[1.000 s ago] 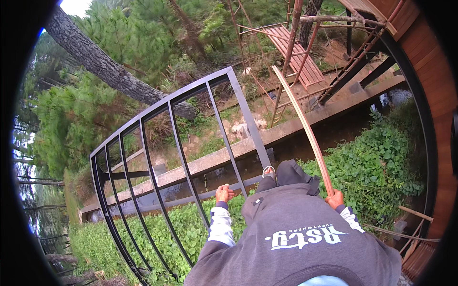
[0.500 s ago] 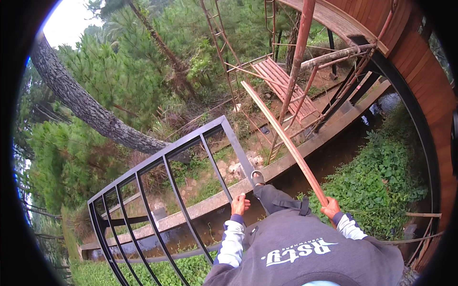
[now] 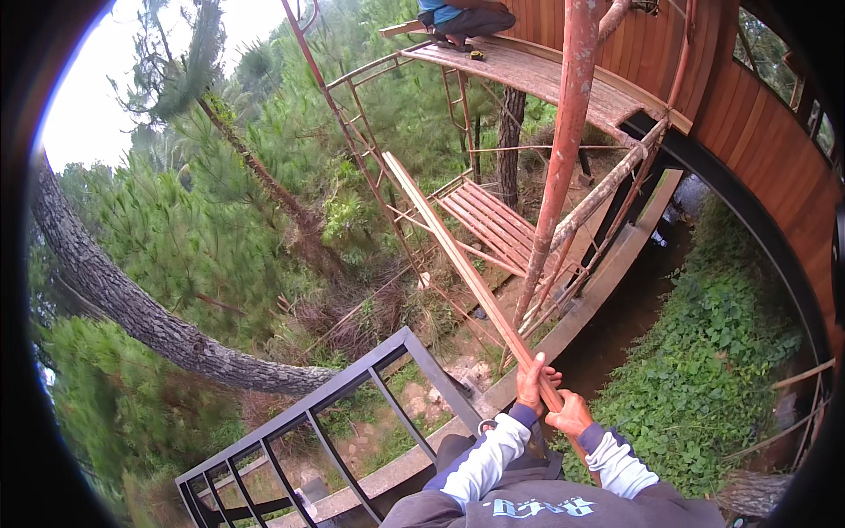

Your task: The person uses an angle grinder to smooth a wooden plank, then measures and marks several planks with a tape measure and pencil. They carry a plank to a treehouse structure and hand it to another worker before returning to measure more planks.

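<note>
Gripping a long wooden strip (image 3: 458, 255) with the left hand (image 3: 533, 385) and, just below it, with the right hand (image 3: 571, 414), both closed around the wood, between four and five o'clock from the middle of the view. Pointing the far end toward eleven o'clock. Notice at seven o'clock a dark barred metal frame (image 3: 304, 405); at four, green leafy plants (image 3: 678, 378); at one, a reddish scaffold (image 3: 569, 132); at twelve, a person (image 3: 466, 24) crouching on a plank platform (image 3: 537, 79).

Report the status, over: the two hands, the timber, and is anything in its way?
Left hand and right hand gripping timber. Timber's far end pointing ahead, leftward. Scaffold ahead; contact with timber unclear.
</note>
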A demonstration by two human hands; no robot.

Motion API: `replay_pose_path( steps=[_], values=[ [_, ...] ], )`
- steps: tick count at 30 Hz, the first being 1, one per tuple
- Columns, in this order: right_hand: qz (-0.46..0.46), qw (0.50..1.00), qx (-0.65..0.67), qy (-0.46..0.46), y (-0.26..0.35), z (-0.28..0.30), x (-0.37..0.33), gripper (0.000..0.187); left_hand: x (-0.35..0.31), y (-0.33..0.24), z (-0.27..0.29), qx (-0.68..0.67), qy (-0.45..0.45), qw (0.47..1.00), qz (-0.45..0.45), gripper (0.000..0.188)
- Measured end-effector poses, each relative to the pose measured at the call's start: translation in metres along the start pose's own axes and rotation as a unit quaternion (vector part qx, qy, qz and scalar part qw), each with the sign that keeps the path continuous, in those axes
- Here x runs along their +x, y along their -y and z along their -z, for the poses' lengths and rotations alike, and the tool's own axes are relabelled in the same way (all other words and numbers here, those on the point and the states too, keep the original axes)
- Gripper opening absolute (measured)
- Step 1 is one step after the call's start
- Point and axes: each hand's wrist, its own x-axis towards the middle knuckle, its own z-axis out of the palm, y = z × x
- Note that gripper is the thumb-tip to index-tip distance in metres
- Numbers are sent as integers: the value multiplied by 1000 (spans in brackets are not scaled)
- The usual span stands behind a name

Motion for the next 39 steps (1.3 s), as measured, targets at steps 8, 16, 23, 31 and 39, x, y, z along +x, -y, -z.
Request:
replay_pose_path(
  steps=[8, 16, 23, 31, 39],
  values=[
    [25, 993, 113, -13, -9, -5, -26, 108, 91, -120, -35, -21, 48, 998, 30, 42],
    [-110, 976, 174, -76, -36, -75, -124, 70, 222, -229, -91, 65, 113, 991, 32, 50],
    [-101, 966, 139, -192, 29, -71, -39, 54, 279, -260, -135, 98, 163, 981, 38, 78],
    [-59, 939, 289, -179, 137, -30, 113, 56, 350, -270, -131, 135, 154, 978, -43, 70],
    [8, 937, 300, -181, 179, -23, 237, 34, 423, -293, -114, 163, 176, 970, -51, 52]
  ],
)
